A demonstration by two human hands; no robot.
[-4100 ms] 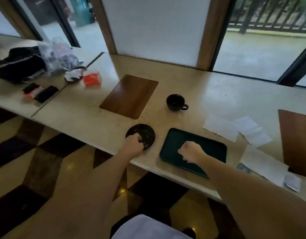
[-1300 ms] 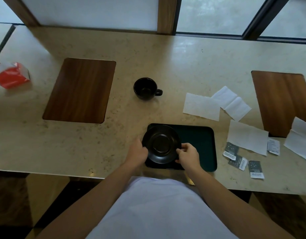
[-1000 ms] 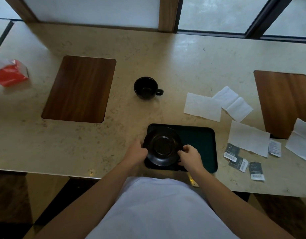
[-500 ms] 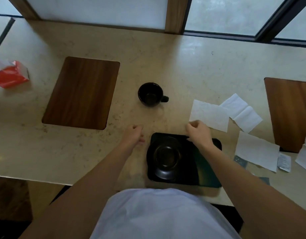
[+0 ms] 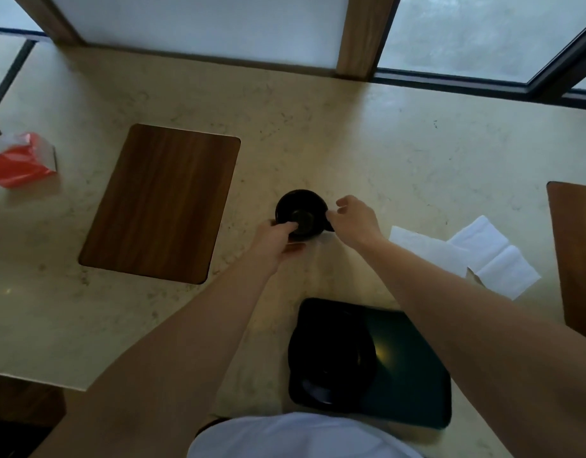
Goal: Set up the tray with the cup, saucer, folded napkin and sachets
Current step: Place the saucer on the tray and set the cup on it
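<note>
Both hands have left the round black saucer, now lying on the left part of the dark green rectangular tray, and gone out to the small black cup mid beige stone tabletop. Left hand curls round its near side, right hand pinches at the handle, probably to steady the lift onto the saucer. White paper napkins lie right, untouched

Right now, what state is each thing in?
Black ceramic cup: upright, empty, on the counter.
Black round saucer: flat on the tray.
Dark green rectangular tray: holds the saucer only.
White paper napkins: unfolded, on the counter.
Left hand: grips the cup.
Right hand: at the cup's handle.
</note>
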